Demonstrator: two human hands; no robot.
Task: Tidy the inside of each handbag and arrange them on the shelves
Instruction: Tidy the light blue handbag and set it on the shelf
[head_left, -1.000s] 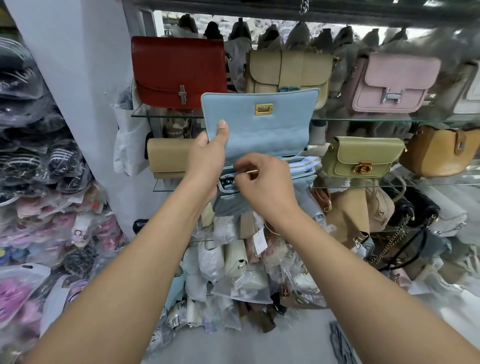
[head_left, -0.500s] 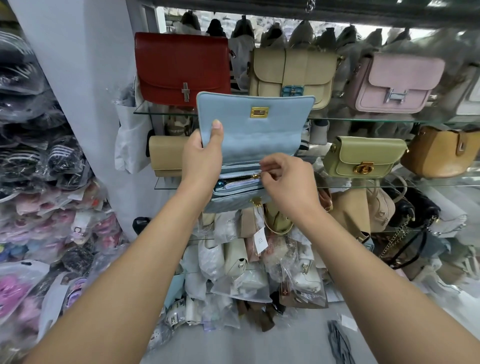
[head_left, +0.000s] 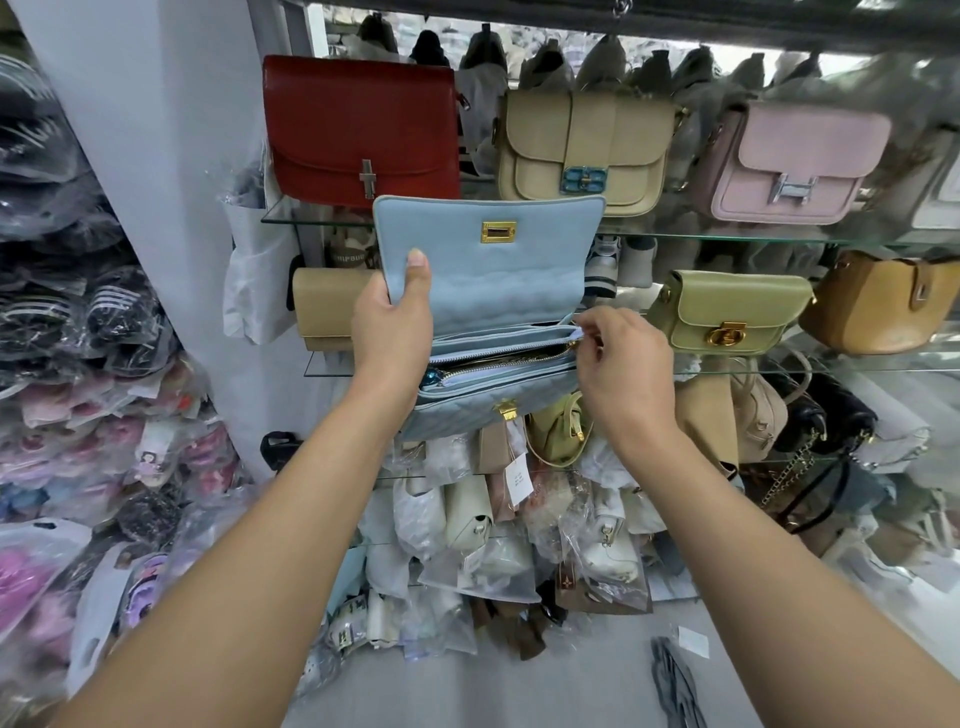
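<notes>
Glass shelves (head_left: 727, 240) fill the wall ahead in the head view. A red bag (head_left: 358, 124), a beige bag (head_left: 587, 150) and a pink bag (head_left: 795, 161) stand on the top shelf. A green bag (head_left: 727, 309) and a tan bag (head_left: 883, 301) sit on the shelf below. Under them lies a heap of plastic-wrapped goods (head_left: 519, 519).

The blue handbag (head_left: 493, 280) is held up in the air in front of the shelves, touching neither, with its flap raised. The left hand (head_left: 392, 322) grips the flap's left edge, thumb on the lining and fingers behind. The right hand (head_left: 621, 364) is curled, its fingertips pinching the right end of the zip (head_left: 498, 364) of the middle compartment. Whether the pull itself sits between them cannot be told. The gold teeth look parted along most of their length.

This bag seems to be mid-tidy: its inside is being seen to, and closing the flap and shelving it remain. The displayed bags look settled, while the wrapped heap suggests much is left.
</notes>
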